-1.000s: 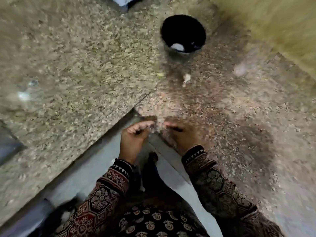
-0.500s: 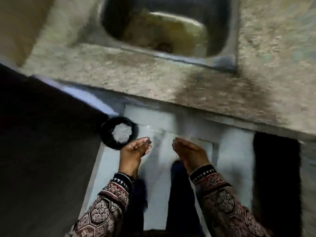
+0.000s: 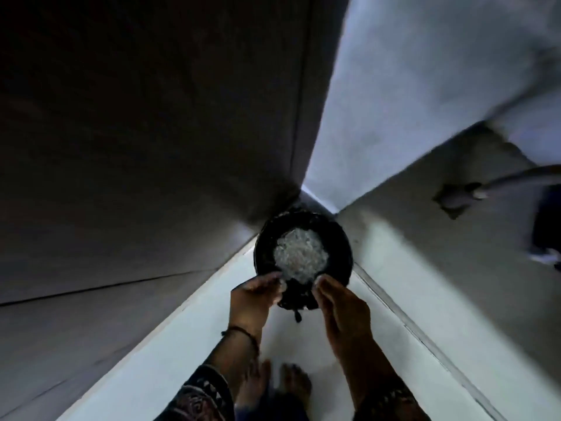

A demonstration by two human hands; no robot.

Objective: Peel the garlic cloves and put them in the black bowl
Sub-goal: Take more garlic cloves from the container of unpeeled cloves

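A round black bin (image 3: 264, 247) with a dark liner stands on the floor in a corner, and pale, papery scraps (image 3: 300, 255) lie heaped inside it. My left hand (image 3: 255, 296) and my right hand (image 3: 343, 311) are held side by side over its near rim, fingers stretched toward the opening. I see nothing clearly held in either hand. The black bowl and the garlic cloves are out of view.
A dark panel (image 3: 151, 132) rises on the left and a pale wall (image 3: 409, 101) at the back right. A grey surface with a pipe (image 3: 522, 174) is on the right. My bare feet (image 3: 273, 387) stand on the white floor (image 3: 182, 344).
The view has swung from the counter with the black bowl, past the sink, down to the floor bin. Both hands have moved from the counter edge to above the bin.
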